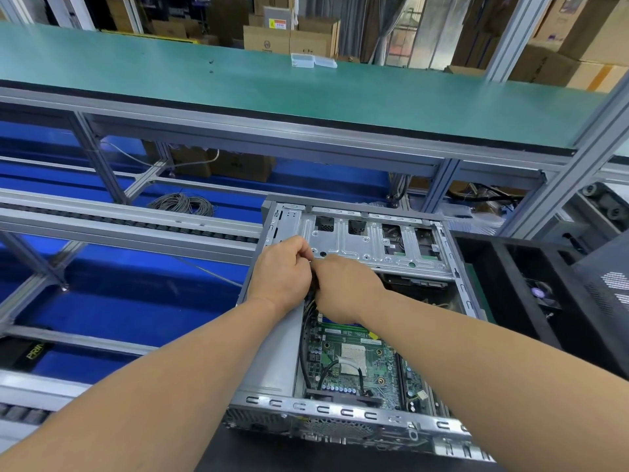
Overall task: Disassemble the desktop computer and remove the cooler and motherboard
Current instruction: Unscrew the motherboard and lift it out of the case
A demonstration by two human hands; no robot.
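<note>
An open desktop case [340, 408] lies flat before me. Inside it the green motherboard [381, 369] shows a bare processor [354, 359] with no cooler on it. A silver drive cage [367, 243] spans the far end of the case. My left hand [280, 272] and my right hand [343, 284] meet at the cage's near left corner. Both are closed around a bundle of black cables [308, 338] that runs down along the board's left edge. The fingertips and the cable ends are hidden between the hands.
A grey power supply [272, 352] fills the case's left side. A black case cover [551, 294] with a fan lies to the right. Aluminium conveyor rails [129, 229] cross at left over blue flooring, with a cable coil [183, 202]. A green shelf [272, 86] stands above.
</note>
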